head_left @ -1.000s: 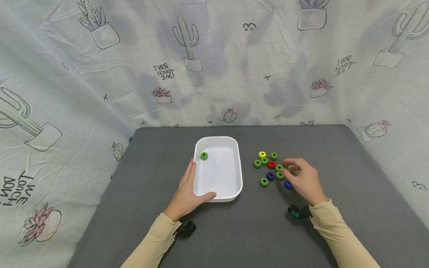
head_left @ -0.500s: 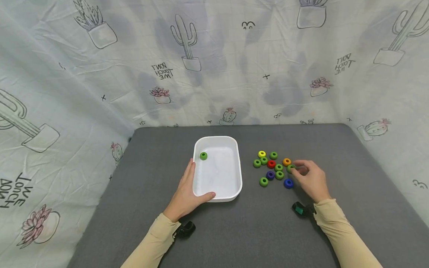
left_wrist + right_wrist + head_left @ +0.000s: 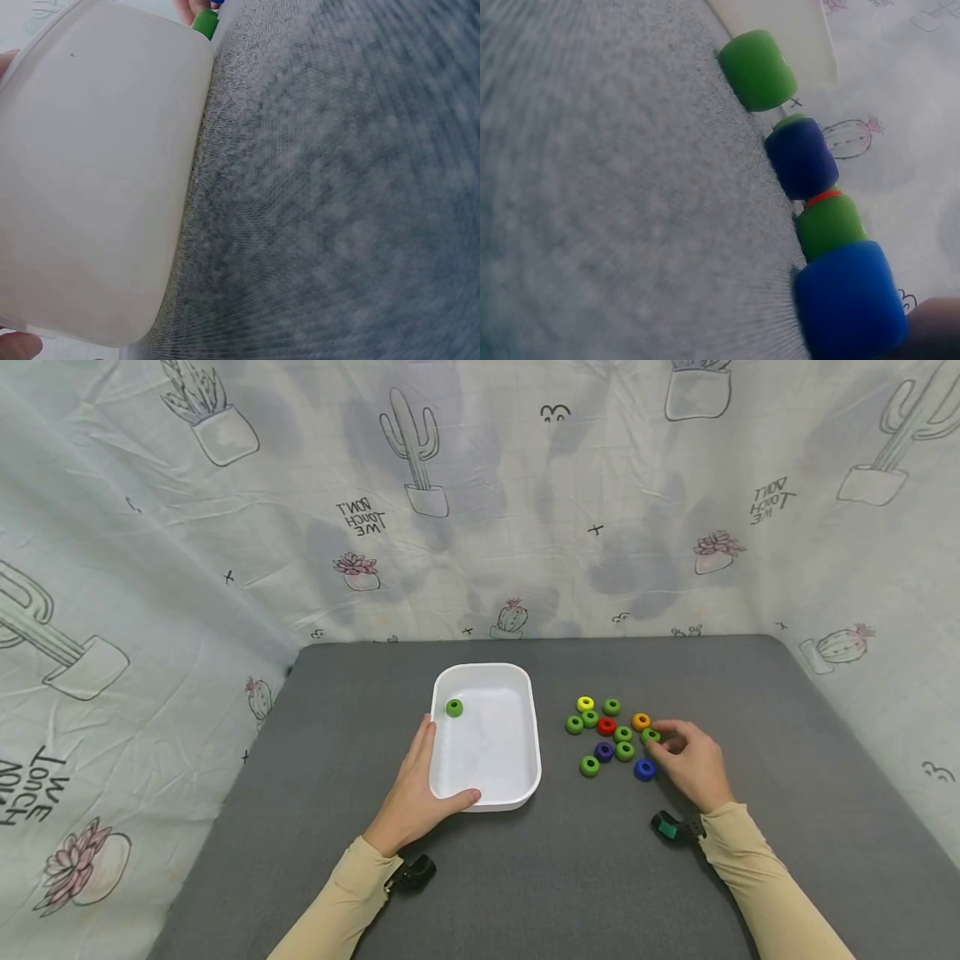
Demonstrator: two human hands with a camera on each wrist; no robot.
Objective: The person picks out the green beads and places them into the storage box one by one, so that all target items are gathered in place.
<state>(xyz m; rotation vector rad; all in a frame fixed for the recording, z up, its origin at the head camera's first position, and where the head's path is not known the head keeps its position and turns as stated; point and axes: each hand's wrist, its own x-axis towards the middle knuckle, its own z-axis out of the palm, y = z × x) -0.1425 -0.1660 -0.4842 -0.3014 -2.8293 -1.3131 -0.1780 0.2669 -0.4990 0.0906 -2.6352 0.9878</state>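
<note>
While one green ring (image 3: pixel 454 707) is already lying in the white tray (image 3: pixel 525 681), near its far left corner, I am judging the sorting as barely begun. Everything else is sitting in a loose cluster on the grey mat (image 3: pixel 600 877) to the tray's right: several green rings, a yellow ring (image 3: pixel 585 703), a red ring (image 3: pixel 607 725), an orange ring (image 3: pixel 641 721), a purple ring (image 3: pixel 603 750) and a blue ring (image 3: pixel 644 768). My right hand (image 3: pixel 693 764) is pinching at another green ring (image 3: pixel 650 736) on the cluster's right edge with curled fingertips (I cannot tell whether it is lifted off the mat). My left hand (image 3: pixel 416 793) is steadying the tray, fingers lying straight along its left wall and thumb hooking over the near rim. From the wrist views I am seeing only the tray's side and a few rings up close.
</note>
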